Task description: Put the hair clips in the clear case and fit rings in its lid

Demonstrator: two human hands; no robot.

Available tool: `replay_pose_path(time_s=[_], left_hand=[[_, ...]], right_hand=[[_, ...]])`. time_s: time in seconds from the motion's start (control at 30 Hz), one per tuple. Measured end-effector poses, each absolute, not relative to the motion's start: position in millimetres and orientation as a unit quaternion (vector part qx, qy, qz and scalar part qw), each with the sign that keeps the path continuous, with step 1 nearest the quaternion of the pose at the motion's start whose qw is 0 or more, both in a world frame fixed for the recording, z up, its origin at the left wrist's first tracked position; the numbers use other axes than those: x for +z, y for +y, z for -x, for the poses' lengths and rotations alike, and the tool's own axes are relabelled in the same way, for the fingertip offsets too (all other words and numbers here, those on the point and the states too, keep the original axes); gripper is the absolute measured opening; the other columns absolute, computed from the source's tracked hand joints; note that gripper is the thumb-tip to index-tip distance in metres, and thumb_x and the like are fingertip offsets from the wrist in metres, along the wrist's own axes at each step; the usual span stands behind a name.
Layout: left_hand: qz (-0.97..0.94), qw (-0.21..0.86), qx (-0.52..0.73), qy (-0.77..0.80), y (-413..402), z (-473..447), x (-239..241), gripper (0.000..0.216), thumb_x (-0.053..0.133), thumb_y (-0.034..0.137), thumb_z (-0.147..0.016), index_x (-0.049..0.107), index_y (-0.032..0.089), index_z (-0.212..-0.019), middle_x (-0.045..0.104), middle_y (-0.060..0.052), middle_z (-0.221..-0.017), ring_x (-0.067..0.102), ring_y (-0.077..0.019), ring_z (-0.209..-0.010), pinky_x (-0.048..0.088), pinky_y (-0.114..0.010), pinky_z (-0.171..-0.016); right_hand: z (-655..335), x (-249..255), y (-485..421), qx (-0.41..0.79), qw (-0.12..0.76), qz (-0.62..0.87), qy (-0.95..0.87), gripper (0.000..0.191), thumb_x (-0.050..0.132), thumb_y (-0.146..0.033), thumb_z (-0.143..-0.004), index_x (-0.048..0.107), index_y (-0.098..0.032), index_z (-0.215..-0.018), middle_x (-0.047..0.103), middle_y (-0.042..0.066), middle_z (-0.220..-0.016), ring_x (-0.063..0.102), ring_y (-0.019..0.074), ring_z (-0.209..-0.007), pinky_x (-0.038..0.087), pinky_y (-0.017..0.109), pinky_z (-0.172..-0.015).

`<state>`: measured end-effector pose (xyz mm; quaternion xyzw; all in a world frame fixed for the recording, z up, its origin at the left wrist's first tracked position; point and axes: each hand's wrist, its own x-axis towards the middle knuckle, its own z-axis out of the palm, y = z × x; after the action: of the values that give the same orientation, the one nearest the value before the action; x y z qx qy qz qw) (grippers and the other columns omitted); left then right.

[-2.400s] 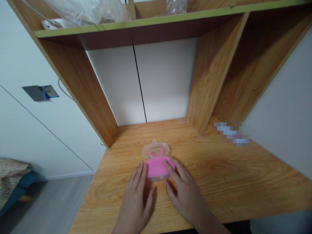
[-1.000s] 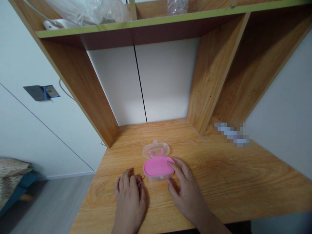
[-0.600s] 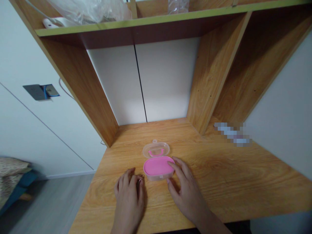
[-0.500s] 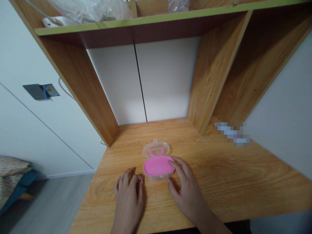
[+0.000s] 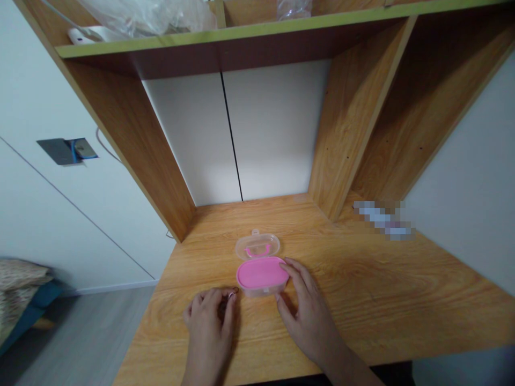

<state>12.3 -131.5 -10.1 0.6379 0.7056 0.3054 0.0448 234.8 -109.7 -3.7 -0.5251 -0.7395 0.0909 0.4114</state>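
A small oval plastic box [image 5: 257,292] with clear sides stands on the desk, and a flat pink insert [image 5: 262,272] covers its top. Its clear lid [image 5: 257,246], with a pink handle, is folded back behind it. My right hand [image 5: 306,308] grips the box's right end, fingertips on the upper rim and thumb at the front. Left of the box, my left hand [image 5: 211,316] is curled on the desk around a small dark and pinkish looped thing [image 5: 230,295]. Most of that thing is hidden by the fingers, so its kind is unclear.
The wooden desk [image 5: 386,300] extends to the right. A blurred-out pale item [image 5: 382,220] lies by the right shelf panel. Overhead, a shelf [image 5: 241,36] bears a plastic bag [image 5: 153,16] and a clear container [image 5: 294,8]. Upright side panels enclose the desk's back.
My left hand has shifted slightly left and its fingers have curled in more, around the small looped thing. My right hand and the box have stayed in place.
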Motion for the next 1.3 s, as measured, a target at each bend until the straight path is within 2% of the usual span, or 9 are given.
replay_pose_path(time_s=[0.23,0.57,0.77,1.0,1.3], left_hand=[[-0.628,0.099,0.320,0.702,-131.3,-6.5,-10.9,0.035,0.056,0.053,-0.093,0.078,0.026,-0.096,0.078,-0.011,-0.097,0.065,-0.0344,-0.097,0.038,-0.054,-0.092],[-0.637,0.080,0.333,0.690,-129.5,-3.0,-15.7,0.029,0.055,0.045,-0.094,0.078,0.029,-0.098,0.079,-0.008,-0.100,0.067,-0.0329,-0.098,0.039,-0.054,-0.094],[-0.637,0.069,0.330,0.693,-130.3,-4.6,-13.8,0.031,0.055,0.048,-0.093,0.079,0.029,-0.096,0.079,-0.008,-0.099,0.067,-0.0335,-0.097,0.038,-0.056,-0.094],[-0.647,0.047,0.312,0.695,-131.6,-6.3,-12.0,0.029,0.059,0.050,-0.092,0.080,0.030,-0.095,0.079,-0.006,-0.095,0.068,-0.0326,-0.097,0.040,-0.052,-0.092],[-0.638,0.088,0.305,0.702,-132.1,-8.3,-8.2,0.031,0.057,0.049,-0.093,0.081,0.030,-0.099,0.079,-0.009,-0.100,0.064,-0.0340,-0.101,0.034,-0.053,-0.095]], right_hand=[[-235.1,-3.5,-109.5,0.094,0.417,0.522,-0.738,0.057,0.051,-0.014,-0.088,0.043,-0.022,-0.143,0.050,0.014,-0.143,0.050,0.0307,-0.135,0.046,0.055,-0.112],[-235.4,-3.1,-109.1,0.099,0.405,0.526,-0.741,0.055,0.050,-0.015,-0.089,0.041,-0.021,-0.143,0.048,0.014,-0.144,0.048,0.0298,-0.135,0.044,0.054,-0.114],[-235.3,-4.9,-109.5,0.105,0.401,0.526,-0.742,0.056,0.051,-0.014,-0.089,0.040,-0.022,-0.144,0.047,0.014,-0.144,0.046,0.0311,-0.136,0.044,0.056,-0.114],[-235.5,-5.1,-109.5,0.110,0.405,0.528,-0.738,0.054,0.050,-0.014,-0.090,0.041,-0.022,-0.143,0.047,0.013,-0.144,0.046,0.0301,-0.137,0.043,0.054,-0.114],[-235.6,-7.4,-107.9,0.108,0.426,0.521,-0.732,0.058,0.054,-0.013,-0.086,0.043,-0.022,-0.142,0.051,0.013,-0.143,0.050,0.0306,-0.134,0.045,0.054,-0.114]])
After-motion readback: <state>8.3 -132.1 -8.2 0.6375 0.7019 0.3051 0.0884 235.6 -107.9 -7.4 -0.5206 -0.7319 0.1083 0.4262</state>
